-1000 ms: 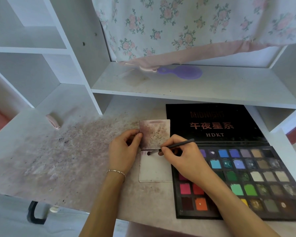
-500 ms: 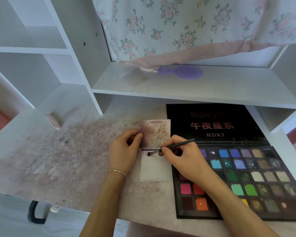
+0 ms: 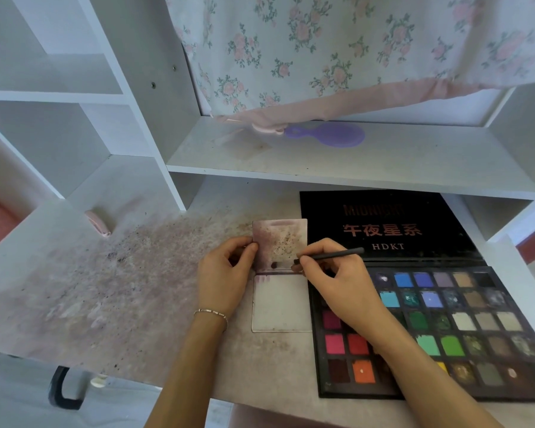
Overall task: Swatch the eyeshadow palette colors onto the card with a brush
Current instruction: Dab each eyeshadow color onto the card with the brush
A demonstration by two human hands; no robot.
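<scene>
The thin dark makeup brush point(image 3: 331, 254) is being pinched by the right hand point(image 3: 337, 284), tip touching the stained pinkish card point(image 3: 280, 242) near its lower edge. That card is being gripped at its left edge by the left hand point(image 3: 224, 278) — right beside the open black multicolour eyeshadow palette point(image 3: 445, 319) (lid flat behind).

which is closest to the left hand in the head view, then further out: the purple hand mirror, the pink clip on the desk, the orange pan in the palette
From the left hand:
1. pink clip, on the desk to its left and further back
2. orange pan, bottom row of the palette, to its right and nearer the person
3. purple hand mirror, up on the shelf behind
</scene>
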